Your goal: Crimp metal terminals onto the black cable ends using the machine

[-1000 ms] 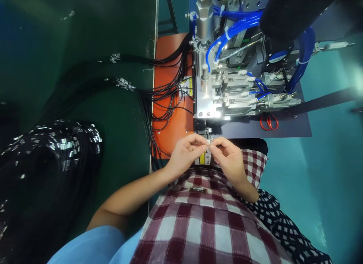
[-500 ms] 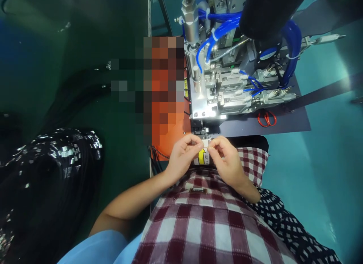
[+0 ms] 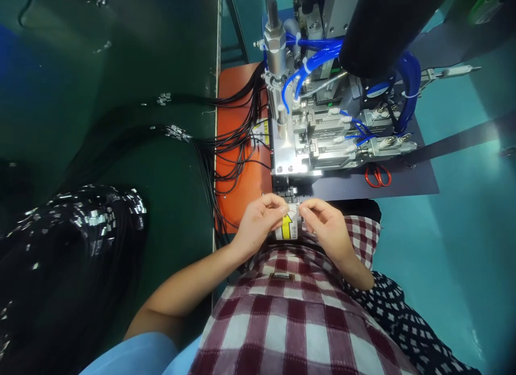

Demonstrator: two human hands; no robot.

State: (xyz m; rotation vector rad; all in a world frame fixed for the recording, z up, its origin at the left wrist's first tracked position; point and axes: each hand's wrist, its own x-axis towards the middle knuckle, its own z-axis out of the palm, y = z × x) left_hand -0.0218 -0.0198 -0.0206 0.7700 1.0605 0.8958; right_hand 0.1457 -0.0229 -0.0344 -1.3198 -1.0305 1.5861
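Observation:
My left hand [image 3: 258, 223] has its thumb and index finger pinched together close to the front of the machine. Facing it, my right hand [image 3: 327, 231] makes a similar pinch, with a small gap between the two sets of fingertips. A tiny pale glint shows at the right fingertips, too small to name; whatever the left fingers hold is hidden. Just beneath the fingertips is a white label [image 3: 293, 231] with a yellow arrow, partly covered by my left hand. Small dark metal fixture parts [image 3: 284, 192] of the machine sit right beyond my fingers.
A metal machine [image 3: 286, 154] with blue air tubes [image 3: 322, 55] stands ahead. Red-handled scissors [image 3: 378, 176] lie on its dark base plate. Black cables [image 3: 242, 138] cross an orange plate [image 3: 242, 203] at left. Coiled black cables with shiny ends [image 3: 100, 214] lie on the green surface.
Both hands stay pinched in nearly the same place. The gap between their fingertips has widened slightly, and the camera view has shifted a little.

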